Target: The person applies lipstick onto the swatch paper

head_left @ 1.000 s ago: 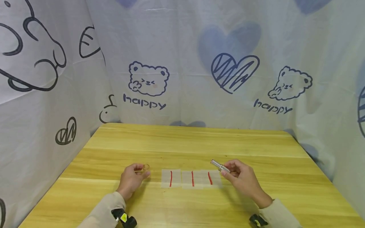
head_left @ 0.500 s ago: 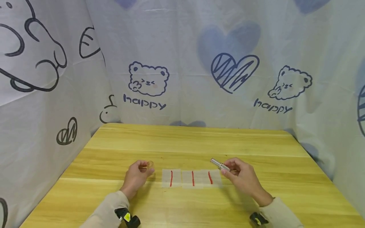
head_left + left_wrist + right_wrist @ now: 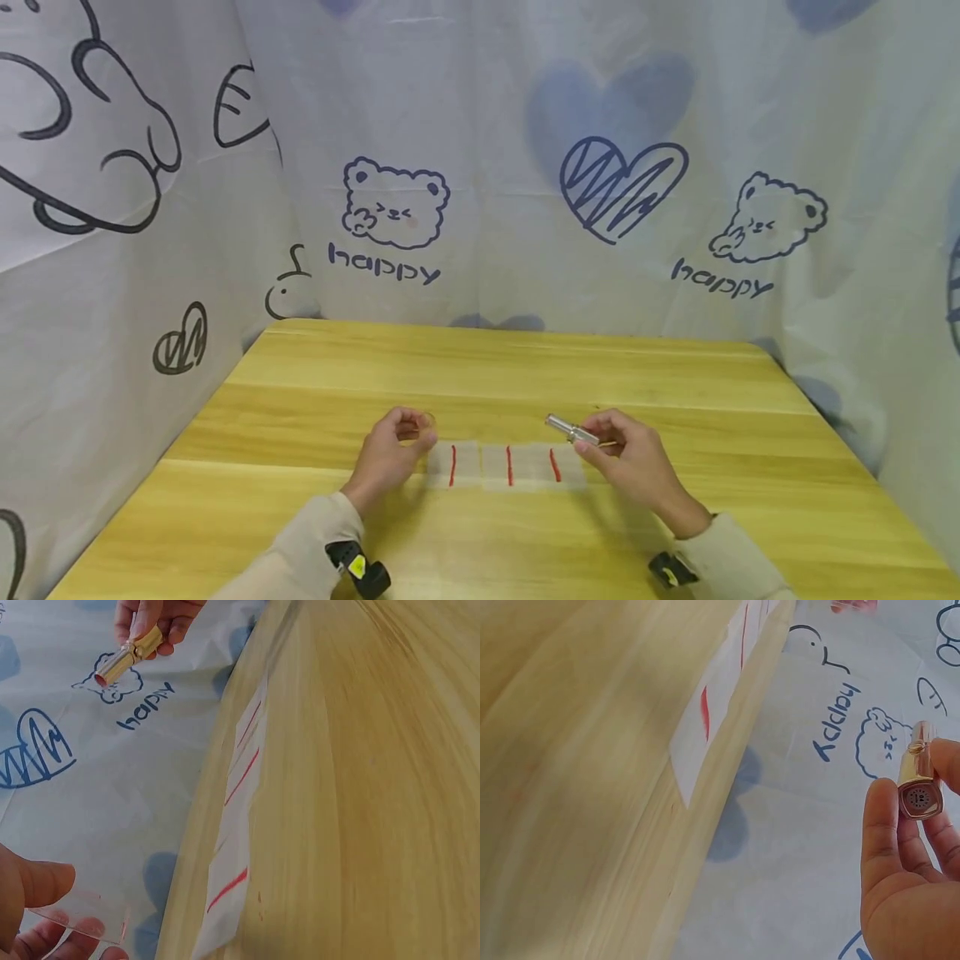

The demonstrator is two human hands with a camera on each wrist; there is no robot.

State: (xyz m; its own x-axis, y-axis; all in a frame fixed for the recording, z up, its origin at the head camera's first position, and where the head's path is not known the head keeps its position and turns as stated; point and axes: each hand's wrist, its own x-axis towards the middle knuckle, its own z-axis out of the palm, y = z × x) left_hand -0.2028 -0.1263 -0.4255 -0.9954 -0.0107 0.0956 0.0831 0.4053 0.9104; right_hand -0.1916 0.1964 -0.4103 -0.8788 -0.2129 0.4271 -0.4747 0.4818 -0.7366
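My right hand (image 3: 637, 462) pinches an uncapped lipstick (image 3: 572, 428) by its base, thumb on one side and fingers on the other. The tube is shiny silver-gold, and its narrow end points up and left; a reddish tip shows at its mouth (image 3: 101, 678) in the left wrist view. A round label (image 3: 919, 798) on its underside faces the right wrist camera. Between thumb and fingers, my left hand (image 3: 390, 450) holds a clear see-through cap (image 3: 94, 919). Both hands are above the table, apart from each other, either side of white paper pieces (image 3: 491, 477).
Red strokes (image 3: 510, 465) mark the pale paper pieces, which lie in a row on the wooden table (image 3: 480, 375). White cloth (image 3: 495, 208) with printed bears and hearts hangs behind and beside the table. Each wrist wears a small black camera (image 3: 358, 570).
My left hand has moved right and slightly up with the clear cap, reaching the left end of the paper row. The right hand, still holding the lipstick, has barely shifted.
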